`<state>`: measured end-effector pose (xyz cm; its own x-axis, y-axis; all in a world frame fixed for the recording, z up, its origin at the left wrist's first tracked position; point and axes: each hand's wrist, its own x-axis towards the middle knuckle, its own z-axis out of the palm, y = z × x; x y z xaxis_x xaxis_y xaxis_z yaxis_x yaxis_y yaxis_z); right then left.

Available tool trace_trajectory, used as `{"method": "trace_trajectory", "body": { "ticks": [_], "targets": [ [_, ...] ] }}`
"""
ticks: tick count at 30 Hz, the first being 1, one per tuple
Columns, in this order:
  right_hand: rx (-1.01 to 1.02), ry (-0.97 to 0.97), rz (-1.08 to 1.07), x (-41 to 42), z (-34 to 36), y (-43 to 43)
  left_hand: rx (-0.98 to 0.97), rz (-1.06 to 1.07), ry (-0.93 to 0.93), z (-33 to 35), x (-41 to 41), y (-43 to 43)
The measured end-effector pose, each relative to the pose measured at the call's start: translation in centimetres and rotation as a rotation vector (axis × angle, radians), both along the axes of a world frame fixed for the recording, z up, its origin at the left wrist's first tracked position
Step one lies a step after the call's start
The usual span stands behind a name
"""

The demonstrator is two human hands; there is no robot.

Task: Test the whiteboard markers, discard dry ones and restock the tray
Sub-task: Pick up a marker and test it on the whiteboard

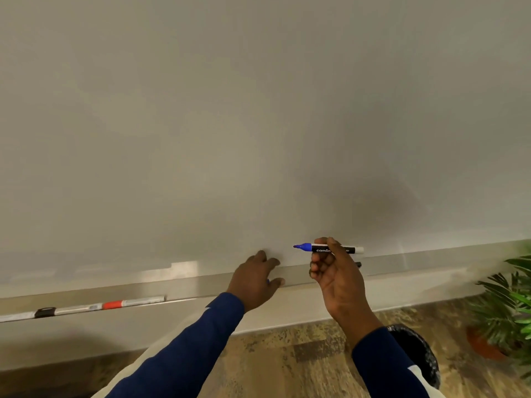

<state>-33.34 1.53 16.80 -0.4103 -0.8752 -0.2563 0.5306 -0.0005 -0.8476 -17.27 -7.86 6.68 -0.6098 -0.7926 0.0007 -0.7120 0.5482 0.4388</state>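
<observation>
The right hand [333, 271] pinches an uncapped blue-tipped black marker [327, 249], level, tip leftward, at the lower edge of the whiteboard [258, 110]. The left hand [255, 280] spreads over the tray [416, 271]; I cannot tell whether it holds anything; bare board lies above

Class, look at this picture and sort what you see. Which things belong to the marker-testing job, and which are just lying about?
Belongs to the job: blue marker, uncapped, held in the right hand; whiteboard; tray; red-capped marker and black-capped marker lying in the tray.

Just lying about: potted plant; floor.
</observation>
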Motion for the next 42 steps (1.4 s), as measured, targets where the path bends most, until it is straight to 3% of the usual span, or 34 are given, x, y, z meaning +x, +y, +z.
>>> {"method": "trace_trajectory", "body": {
  "ticks": [14,24,31,35,42],
  "targets": [
    [-0.497,0.132,0.059,1.9,15.3,-2.5,-0.863,-0.154,0.216,24.1,2.2,-3.0],
    [-0.754,0.331,-0.062,3.5,24.2,-5.3,-1.307,-0.024,0.323,39.0,6.4,-5.4],
    [-0.927,0.421,-0.138,5.4,30.6,-7.5,-1.511,0.146,0.348,48.0,9.3,-7.3],
    [-1.005,0.601,-0.254,7.9,34.1,-8.4,-1.55,0.218,0.3,51.3,11.1,-8.4],
    [-1.187,1.156,-0.56,11.1,37.6,-11.0,-1.568,0.281,0.174,52.1,12.6,-10.2]
  ]
}}
